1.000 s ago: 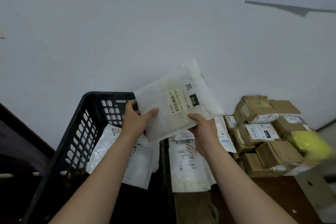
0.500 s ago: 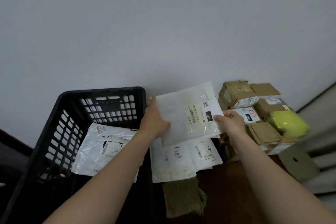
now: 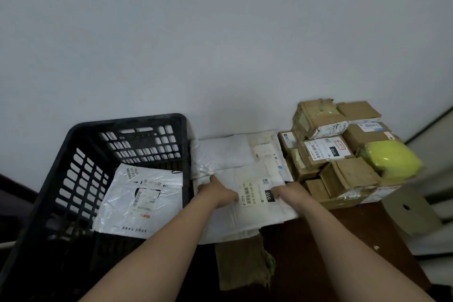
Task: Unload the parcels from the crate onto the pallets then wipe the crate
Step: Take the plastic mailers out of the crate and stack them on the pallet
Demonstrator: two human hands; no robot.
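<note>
A black slatted crate (image 3: 127, 122) stands at the left with one white plastic parcel (image 3: 142, 201) lying on its floor. Right of the crate, a flat white parcel with a barcode label (image 3: 255, 193) lies on top of a pile of white parcels (image 3: 220, 154). My left hand (image 3: 215, 193) holds its left edge, one finger stretched out over the pile. My right hand (image 3: 289, 193) grips its right edge beside the black "010" tag. What the pile rests on is hidden.
Stacked brown cardboard boxes (image 3: 318, 117) and a yellow parcel (image 3: 389, 159) sit against the wall to the right. An olive-brown cloth (image 3: 242, 265) lies in front of the pile on a dark brown surface (image 3: 318, 252). A grey cardboard piece (image 3: 407, 211) stands at far right.
Both hands carried the labelled white parcel from above the crate, rightward and down, until it lay flat on the pile of white parcels.
</note>
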